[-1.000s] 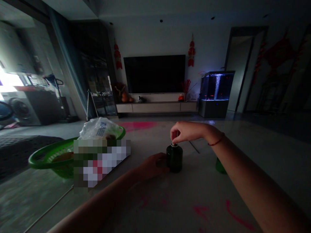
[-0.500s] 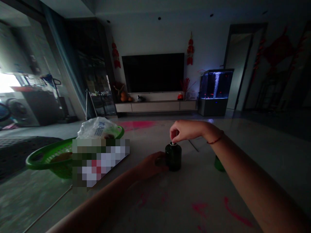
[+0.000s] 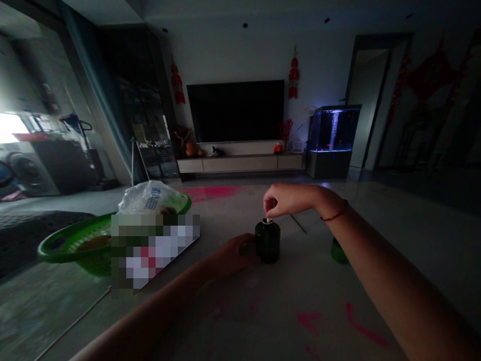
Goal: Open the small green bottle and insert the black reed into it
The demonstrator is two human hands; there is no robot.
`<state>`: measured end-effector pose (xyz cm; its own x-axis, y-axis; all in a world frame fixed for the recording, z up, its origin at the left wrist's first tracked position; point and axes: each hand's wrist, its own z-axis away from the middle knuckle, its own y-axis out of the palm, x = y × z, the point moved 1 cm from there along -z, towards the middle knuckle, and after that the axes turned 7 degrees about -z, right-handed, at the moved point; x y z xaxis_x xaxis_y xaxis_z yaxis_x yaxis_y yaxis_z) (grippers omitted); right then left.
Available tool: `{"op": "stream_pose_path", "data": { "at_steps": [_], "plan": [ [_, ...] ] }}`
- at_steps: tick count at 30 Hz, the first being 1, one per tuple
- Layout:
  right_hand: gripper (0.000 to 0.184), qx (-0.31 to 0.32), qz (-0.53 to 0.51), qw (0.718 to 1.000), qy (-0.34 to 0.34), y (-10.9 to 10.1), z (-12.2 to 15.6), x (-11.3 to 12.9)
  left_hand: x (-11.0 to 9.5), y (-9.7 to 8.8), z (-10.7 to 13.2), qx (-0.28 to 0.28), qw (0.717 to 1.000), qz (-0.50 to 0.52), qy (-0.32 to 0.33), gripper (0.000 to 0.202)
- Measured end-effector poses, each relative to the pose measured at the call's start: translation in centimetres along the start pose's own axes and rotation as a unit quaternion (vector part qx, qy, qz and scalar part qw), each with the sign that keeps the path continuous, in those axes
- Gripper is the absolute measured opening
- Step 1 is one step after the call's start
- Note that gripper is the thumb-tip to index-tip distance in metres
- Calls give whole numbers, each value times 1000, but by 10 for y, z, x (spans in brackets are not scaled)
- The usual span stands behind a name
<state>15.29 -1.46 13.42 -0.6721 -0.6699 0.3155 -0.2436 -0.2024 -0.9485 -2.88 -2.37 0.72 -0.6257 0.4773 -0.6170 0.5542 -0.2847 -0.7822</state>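
A dark green glass bottle with a pale rim stands upright on the floor-like surface in front of me. My left hand curls around its left side, fingertips touching the glass. Over the bottle's mouth, my right hand is bent down with thumb and fingers pinched. Between them is a small thin white piece that reaches into the opening; its exact kind is too small to make out. Behind my right forearm sits a green object, partly hidden.
At left a green plastic basket holds a white plastic bag, beside a blurred-out patch. A thin dark stick lies beyond the bottle. Pink stains mark the surface. Farther back are a TV cabinet and a lit aquarium.
Both hands keep nearly the same pose at the bottle. My right hand's fingertips stay at its mouth, and the whole view has shifted slightly.
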Motion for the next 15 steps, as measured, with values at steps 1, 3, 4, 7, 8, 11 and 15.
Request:
{"op": "stream_pose_path", "data": {
  "at_steps": [1, 3, 4, 7, 8, 11, 15],
  "plan": [
    [21, -3, 4, 1000, 1, 0, 1, 0, 0, 0, 0, 0, 1000, -2, 1, 46],
    [20, -8, 12, 1000, 5, 0, 1, 2, -1, -1, 0, 1, 1000, -4, 1, 46],
    [20, -9, 16, 1000, 6, 0, 1, 3, -1, -1, 0, 0, 1000, -4, 0, 46],
    [20, -4, 27, 1000, 1, 2, -1, 6, 0, 0, 0, -2, 1000, -2, 0, 46],
    [20, -1, 29, 1000, -2, 3, -1, 6, 0, 0, -1, -1, 1000, 0, -1, 45],
    [20, 8, 30, 1000, -4, 4, -3, 6, 0, 0, -1, 2, 1000, 2, -10, 47],
    [21, -2, 22, 1000, -4, 4, -3, 4, -2, 0, 0, 8, 1000, 16, -3, 47]
  ]
}}
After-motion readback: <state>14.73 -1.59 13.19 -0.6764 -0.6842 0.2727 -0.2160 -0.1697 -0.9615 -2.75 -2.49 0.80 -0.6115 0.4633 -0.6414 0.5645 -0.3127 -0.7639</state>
